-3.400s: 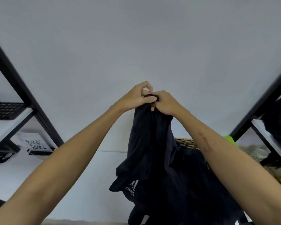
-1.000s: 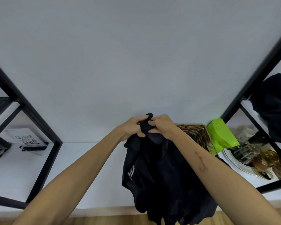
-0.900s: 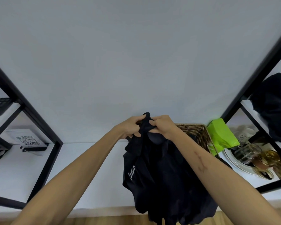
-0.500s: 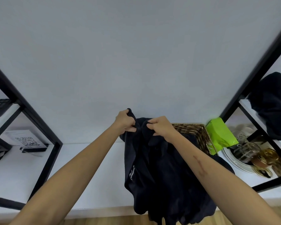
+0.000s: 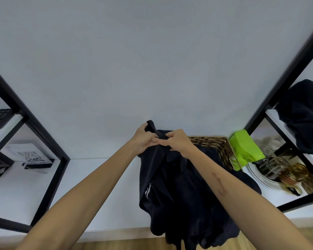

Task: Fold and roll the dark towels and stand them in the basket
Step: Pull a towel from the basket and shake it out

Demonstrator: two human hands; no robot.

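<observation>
Left hand (image 5: 145, 139), right hand (image 5: 175, 141) pinch dark towel (image 5: 179, 186), hiding basket (image 5: 222, 148) front.

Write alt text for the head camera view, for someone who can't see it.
Two bare hands, left hand and right hand, pinch the top edge of a dark towel that hangs in front of a white shelf. A wicker basket sits behind it, beside a green pouch.

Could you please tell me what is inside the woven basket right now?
Dark cloth fills the visible part of the woven basket. Whether it belongs to the dark towel gripped by the left hand and right hand is unclear. The towel hides the basket's left side.
</observation>
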